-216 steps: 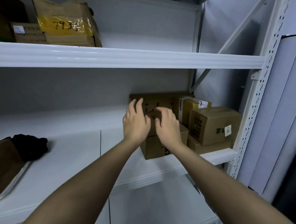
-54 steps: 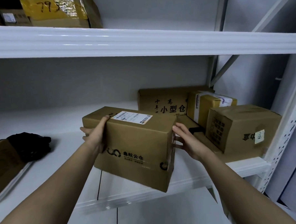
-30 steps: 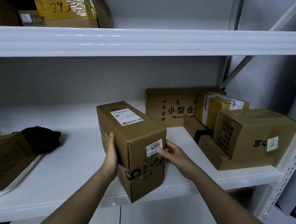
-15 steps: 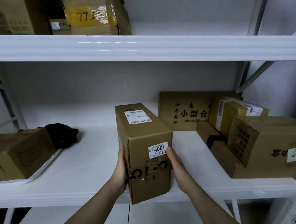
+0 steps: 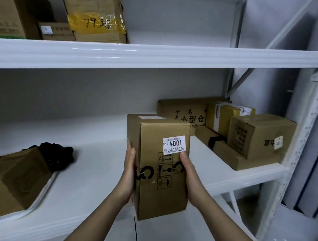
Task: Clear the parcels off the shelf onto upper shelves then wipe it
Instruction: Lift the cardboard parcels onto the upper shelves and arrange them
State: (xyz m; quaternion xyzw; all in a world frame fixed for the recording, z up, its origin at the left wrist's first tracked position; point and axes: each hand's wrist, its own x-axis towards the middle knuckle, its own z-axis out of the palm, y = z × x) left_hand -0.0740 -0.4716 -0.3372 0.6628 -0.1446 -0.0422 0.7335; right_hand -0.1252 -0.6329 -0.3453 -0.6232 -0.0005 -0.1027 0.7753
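Evidently only begun: one parcel (image 5: 161, 167) is clamped between the left hand (image 5: 128, 173) and right hand (image 5: 190, 177) at frame centre, while four boxes (image 5: 245, 131) at right remain; shelf (image 5: 95, 173) unwiped.

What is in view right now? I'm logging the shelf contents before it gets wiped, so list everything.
held box: 1, brown, labelled 4001, at the middle shelf's front edge
stacked boxes: 4, brown, right end of middle shelf
left box: 1, brown, on a white tray at the left
black cloth: 1, behind the left box
upper boxes: at least 3, brown, one with yellow tape, on upper shelf
hands: left hand and right hand, gripping the held box's sides
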